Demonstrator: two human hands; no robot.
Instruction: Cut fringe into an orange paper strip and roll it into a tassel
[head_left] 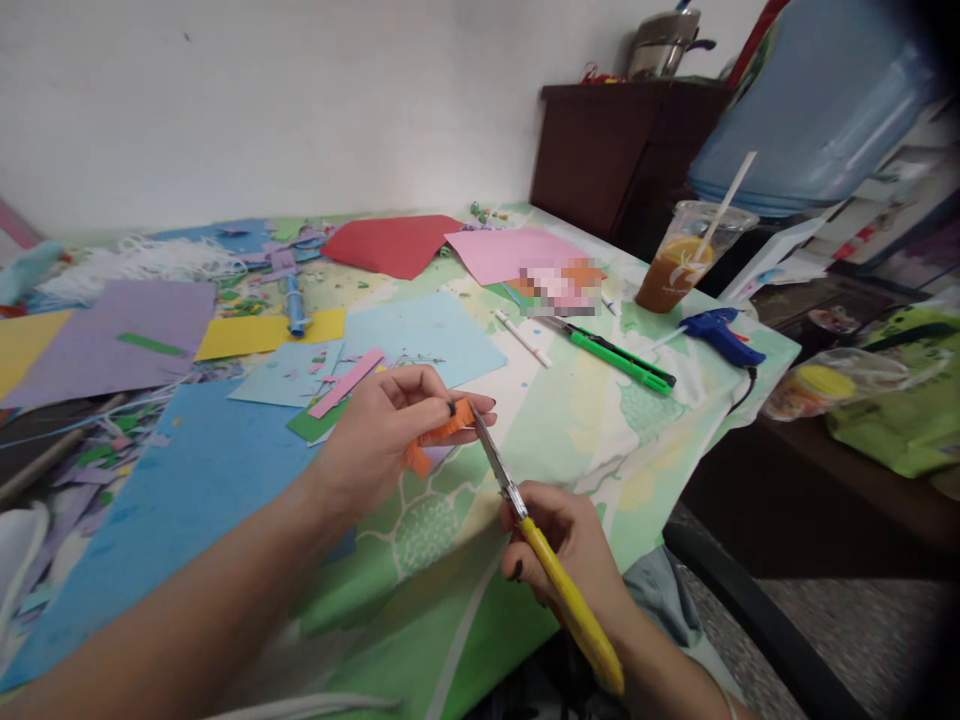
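Between the thumb and fingers of my left hand (397, 410) is a narrow orange paper strip (463, 415), its edge cut into a fringe and its lower end hanging below the fingers. My right hand (562, 545) is wrapped round a pair of scissors (566, 590) with yellow handles. The metal blades point up and away, their tips touching or very close to the strip's end at my left fingertips. Whether the blades are fully closed I cannot tell. A pink paper strip (346, 383) and light blue paper (427, 335) lie just beyond my left hand.
Coloured sheets and paper scraps cover the table's left, with a large blue sheet (202, 480) under my left forearm. To the right lie a green utility knife (622, 360), a blue glue gun (724, 337) and a drink cup (675, 265) with a straw near the table edge.
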